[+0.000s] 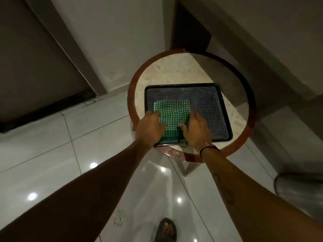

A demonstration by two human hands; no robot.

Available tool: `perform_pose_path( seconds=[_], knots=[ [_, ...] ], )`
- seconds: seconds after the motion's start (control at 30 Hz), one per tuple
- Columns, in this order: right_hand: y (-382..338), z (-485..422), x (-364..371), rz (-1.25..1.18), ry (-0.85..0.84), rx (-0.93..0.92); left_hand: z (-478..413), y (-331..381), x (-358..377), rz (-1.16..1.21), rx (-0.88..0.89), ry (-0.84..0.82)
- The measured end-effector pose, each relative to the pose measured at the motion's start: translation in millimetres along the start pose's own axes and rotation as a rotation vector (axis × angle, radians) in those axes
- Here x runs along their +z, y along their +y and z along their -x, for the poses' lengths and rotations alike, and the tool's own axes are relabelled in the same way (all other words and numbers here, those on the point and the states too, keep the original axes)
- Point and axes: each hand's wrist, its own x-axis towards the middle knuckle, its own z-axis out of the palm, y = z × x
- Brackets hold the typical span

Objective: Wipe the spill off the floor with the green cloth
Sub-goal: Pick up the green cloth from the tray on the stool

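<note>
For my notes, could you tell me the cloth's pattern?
Green-and-white check, on the cloth in the head view.

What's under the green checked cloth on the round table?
The green checked cloth lies folded on a dark patterned rectangular tray. Both hands, left hand and right hand, cover its near part; anything beneath the cloth is hidden.

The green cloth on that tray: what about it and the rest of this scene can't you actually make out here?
Head view only:
- Green cloth: near edge hidden under the left hand and right hand; whether either is gripping it can't be told.
- Tray: near rim covered by the wrists.
- Spill: no clear puddle on the glossy floor, only light reflections.
- Sandalled foot: cut by the bottom edge.
</note>
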Motion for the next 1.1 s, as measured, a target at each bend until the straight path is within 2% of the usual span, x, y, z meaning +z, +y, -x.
perform_pose_path(
  seconds=[0.13,0.23,0.33,0.43,0.5,0.63,0.7,0.8,0.9,1.03,1.1],
  knots=[
    [8.0,-20.4,23.1,0.141,0.027,-0.026,-11.9,-4.2,37.1,-0.064,-0.089,0.026],
    [13.8,-30.1,31.9,0.079,0.058,-0.046,-12.4,-4.7,51.4,-0.066,-0.082,0.066],
    [10.7,-41.7,25.0,-0.201,0.046,0.094,-15.5,-4.1,47.1,0.024,-0.06,0.12],
    [-2.1,-37.3,8.8,-0.629,0.085,0.284,-11.7,-3.7,34.3,0.311,-0.149,0.137],
    [-17.9,-17.2,-7.8,-0.862,0.132,0.309,-3.3,-4.9,18.8,0.509,-0.225,0.154],
    [-54.1,55.9,-30.2,-1.135,0.104,0.364,35.7,-21.2,-20.5,0.886,-0.368,0.191],
    [-75.6,99.2,-30.8,-1.241,0.06,0.378,65.0,-38.9,-45.6,1.055,-0.453,0.151],
    [-110.9,165.8,-19.2,-1.348,0.0,0.379,122.8,-76.9,-77.6,1.215,-0.556,0.006],
    [-145.1,231.5,2.5,-1.35,-0.055,0.352,188.4,-126.2,-104.9,1.356,-0.616,-0.154],
    [-188.0,316.4,39.1,-1.185,-0.047,0.329,279.3,-195.1,-137.6,1.34,-0.622,-0.321],
    [-209.8,357.4,55.8,-1.13,-0.04,0.356,320.5,-226.8,-151.7,1.273,-0.621,-0.337]
  ],
)
